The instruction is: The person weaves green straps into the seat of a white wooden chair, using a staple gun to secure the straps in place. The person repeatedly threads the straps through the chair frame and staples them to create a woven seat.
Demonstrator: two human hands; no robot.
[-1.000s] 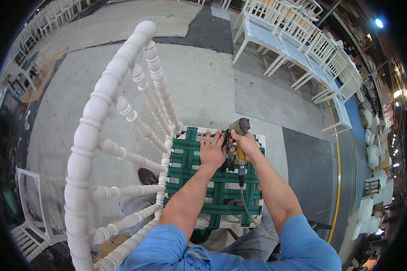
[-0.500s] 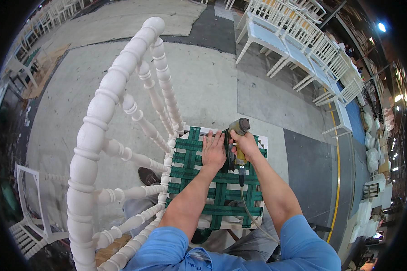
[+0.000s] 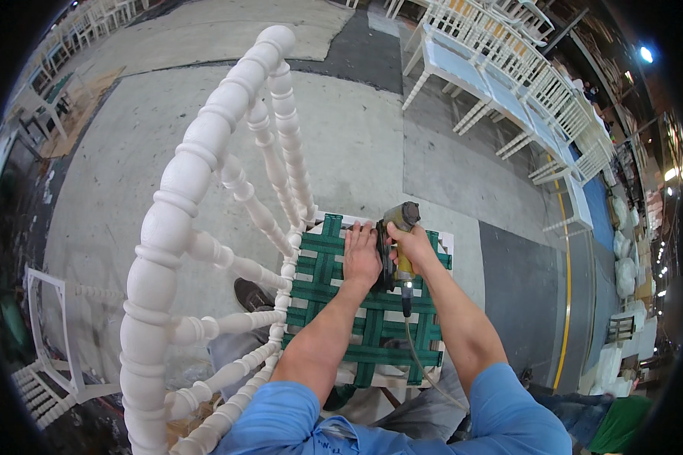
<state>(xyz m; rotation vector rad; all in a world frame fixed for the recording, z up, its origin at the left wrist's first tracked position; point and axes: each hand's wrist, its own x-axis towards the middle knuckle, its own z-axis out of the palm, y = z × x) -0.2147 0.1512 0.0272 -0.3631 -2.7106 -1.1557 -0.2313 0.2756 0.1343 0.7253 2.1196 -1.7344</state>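
Green webbing (image 3: 311, 291) lies woven across the white chair seat (image 3: 448, 241); near its far edge the left hand (image 3: 362, 258) rests flat, fingers extended, while the right hand (image 3: 410, 246) stays wrapped around a yellow-and-dark air tool (image 3: 404, 267), so work apparently continues there. Green cloth (image 3: 621, 426) has newly appeared beyond the near right corner. Turned backrest (image 3: 148, 288) bounds the left edge; hose (image 3: 413, 341) crosses the webbing's near right part.
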